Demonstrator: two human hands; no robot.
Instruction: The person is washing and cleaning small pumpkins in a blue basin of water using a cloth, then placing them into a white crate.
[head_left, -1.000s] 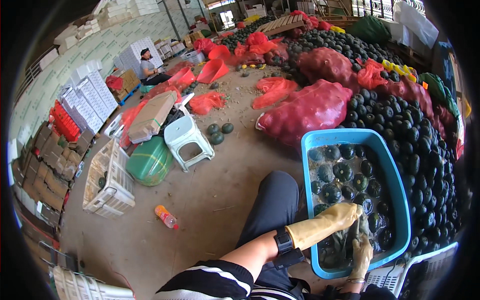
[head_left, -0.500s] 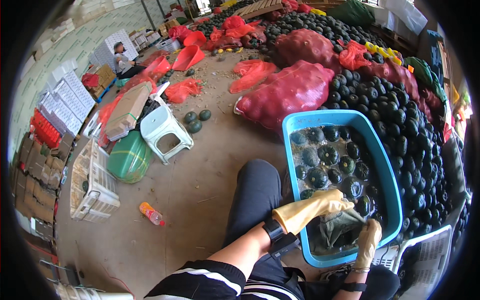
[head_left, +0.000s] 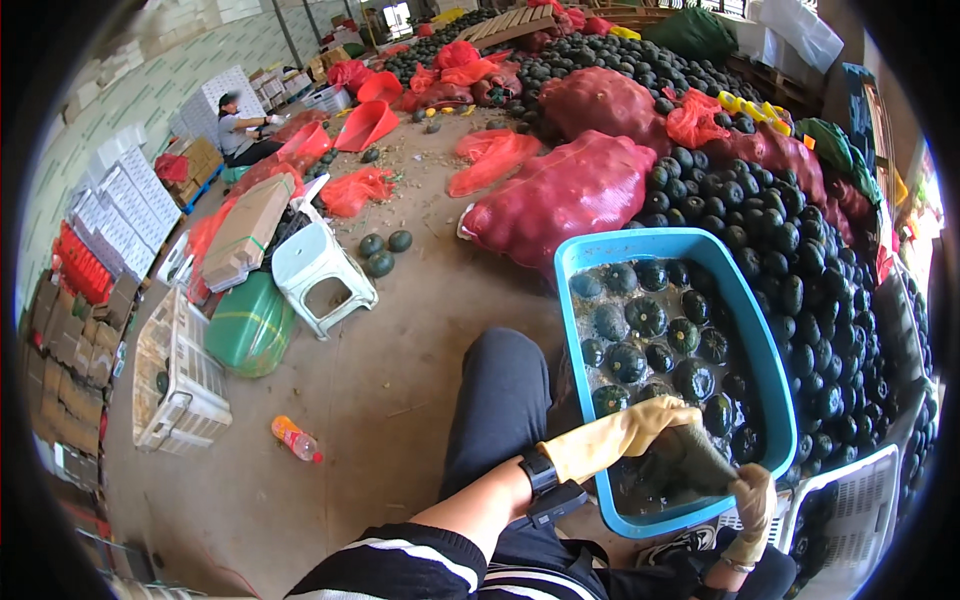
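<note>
Both my hands wear pale yellow rubber gloves. My left hand (head_left: 664, 414) is closed on one end of a wet grey-green cloth (head_left: 698, 458). At its other end my right hand (head_left: 754, 498) grips the cloth, by the tub's near right rim. The cloth is stretched between the hands, above murky water in a blue plastic tub (head_left: 566, 300). Several small dark green pumpkins (head_left: 646, 316) float in the tub, beyond my left hand. My left forearm hides part of the tub's near left side.
Right of the tub rises a large heap of dark green pumpkins (head_left: 800, 295). A full red mesh sack (head_left: 565, 195) lies beyond it. To the left stand a white stool (head_left: 305, 255), a white crate (head_left: 195, 410) and a bottle (head_left: 297, 438). Far left, a person (head_left: 240, 132) sits.
The cloth has gone from hanging bunched to being drawn out between my hands. My right hand has shifted slightly lower. The whole view has turned a little.
</note>
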